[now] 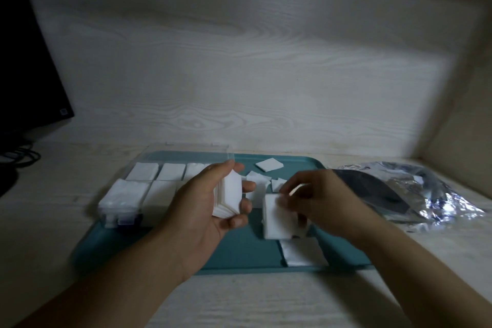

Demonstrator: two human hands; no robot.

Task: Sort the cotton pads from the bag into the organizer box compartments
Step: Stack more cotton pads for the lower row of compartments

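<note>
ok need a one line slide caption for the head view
Left hand holds a stack of white square cotton pads; right hand gathers more pads over the teal plastic tray, beside the clear organizer box.

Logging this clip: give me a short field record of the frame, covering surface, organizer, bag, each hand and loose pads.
surface: teal tray on a pale wood-grain desk
organizer box: clear, on the tray's left side, visible compartments hold white pads
bag: shiny foil, on the desk right of the tray
left hand: holds a stack of pads upright above the tray
right hand: fingers on a second pile of pads, blurred
loose pads: one at the tray's far edge, another near its front edge
</note>
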